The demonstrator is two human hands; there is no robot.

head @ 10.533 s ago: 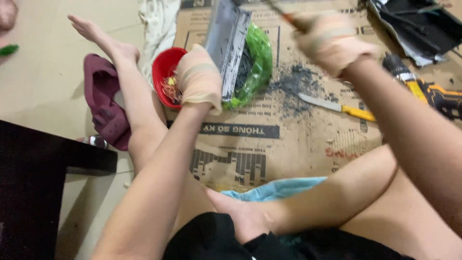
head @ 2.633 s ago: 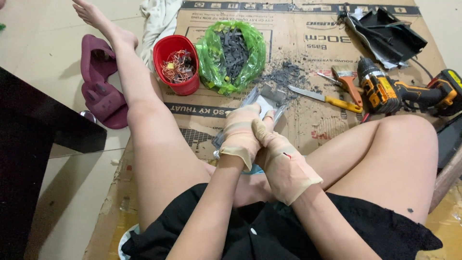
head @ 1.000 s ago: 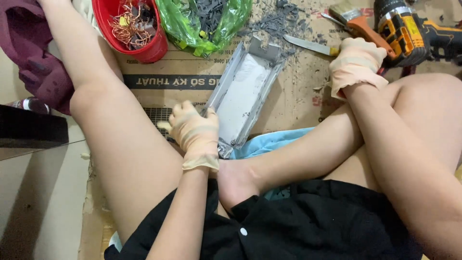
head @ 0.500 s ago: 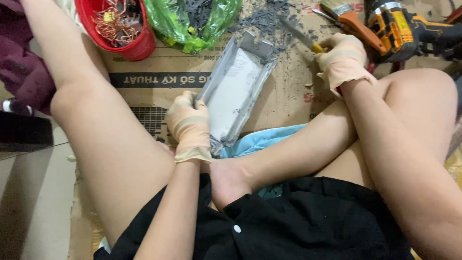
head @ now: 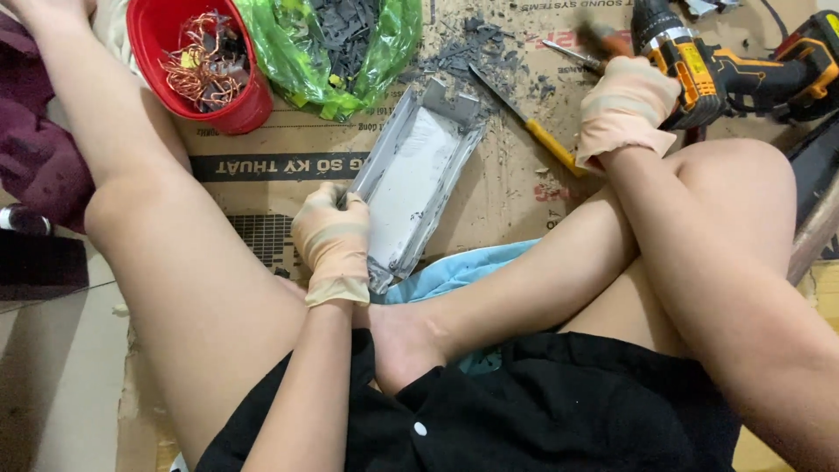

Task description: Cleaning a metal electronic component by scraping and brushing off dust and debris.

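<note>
My left hand (head: 332, 240), in a beige glove, grips the near left edge of a long grey metal tray (head: 411, 179) lying on cardboard between my legs. My right hand (head: 625, 105), also gloved, hovers at the far right above my knee, next to a yellow and black cordless drill (head: 699, 65). Its fingers curl at a blurred orange-handled tool (head: 601, 39); whether they hold it is unclear. A yellow-handled screwdriver (head: 529, 127) lies on the cardboard just left of that hand.
A red bowl (head: 240, 114) of copper wire and a green bag (head: 288, 61) of dark scraps stand at the far left. Dark shards (head: 463, 52) litter the cardboard sheet (head: 288, 144). A maroon slipper (head: 35, 166) lies left, blue cloth (head: 463, 267) under my leg.
My right hand left the yellow-handled screwdriver and moved right toward the drill and the orange-handled tool. My left hand stays on the tray's edge.
</note>
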